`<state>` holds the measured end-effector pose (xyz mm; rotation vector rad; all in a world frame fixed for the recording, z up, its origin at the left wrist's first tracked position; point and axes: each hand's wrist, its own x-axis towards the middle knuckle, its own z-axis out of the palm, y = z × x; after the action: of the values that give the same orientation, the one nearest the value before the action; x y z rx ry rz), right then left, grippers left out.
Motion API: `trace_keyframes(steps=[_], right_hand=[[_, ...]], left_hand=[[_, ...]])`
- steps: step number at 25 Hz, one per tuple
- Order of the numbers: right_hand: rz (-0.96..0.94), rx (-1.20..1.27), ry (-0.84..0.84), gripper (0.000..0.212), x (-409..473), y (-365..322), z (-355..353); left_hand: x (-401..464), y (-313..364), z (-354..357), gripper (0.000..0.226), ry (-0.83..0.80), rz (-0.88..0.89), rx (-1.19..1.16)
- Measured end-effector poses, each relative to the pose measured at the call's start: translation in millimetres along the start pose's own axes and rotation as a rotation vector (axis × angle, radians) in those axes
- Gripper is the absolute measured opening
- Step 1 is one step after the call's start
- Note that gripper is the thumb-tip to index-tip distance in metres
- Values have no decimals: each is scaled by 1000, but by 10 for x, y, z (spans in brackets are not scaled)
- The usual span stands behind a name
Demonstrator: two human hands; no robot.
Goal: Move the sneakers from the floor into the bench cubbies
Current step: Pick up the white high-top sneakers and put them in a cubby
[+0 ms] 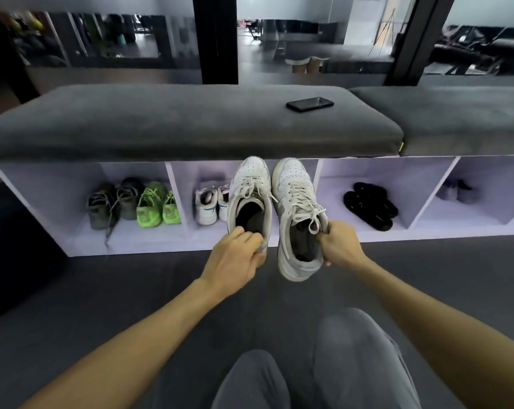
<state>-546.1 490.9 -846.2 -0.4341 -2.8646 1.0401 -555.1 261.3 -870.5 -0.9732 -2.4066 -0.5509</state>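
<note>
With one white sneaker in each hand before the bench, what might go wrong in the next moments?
1. The second cubby already holds a small white pair, so the two sneakers may not fit beside it or may push it back.
2. The right hand pinches the right sneaker only at its collar; it hangs heel-down and might slip.
3. Loose laces dangle and may catch on the cubby edge. The left hand grips the left sneaker at its heel.

Two white laced sneakers (274, 208) held side by side, toes toward bench cubbies (320, 178).
</note>
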Motion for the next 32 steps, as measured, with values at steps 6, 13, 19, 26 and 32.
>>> trace_keyframes(steps=[6, 13, 19, 26, 32], right_hand=[[101, 29, -68, 21, 284, 156, 285], [164, -3, -168, 18, 1098, 478, 635], [190, -84, -227, 16, 1997, 743, 1087], [272, -183, -223, 17, 2757, 1072, 1757], [342, -202, -145, 23, 3228, 1200, 2128]], left_hand=[[-9, -198, 333, 22, -81, -64, -49], [319, -618, 1029, 29, -206, -139, -49], [636, -1180, 1873, 13, -250, -223, -33], [820, -1646, 2665, 40, -328, -244, 23], [941, -1938, 3076, 39, -323, -230, 40]])
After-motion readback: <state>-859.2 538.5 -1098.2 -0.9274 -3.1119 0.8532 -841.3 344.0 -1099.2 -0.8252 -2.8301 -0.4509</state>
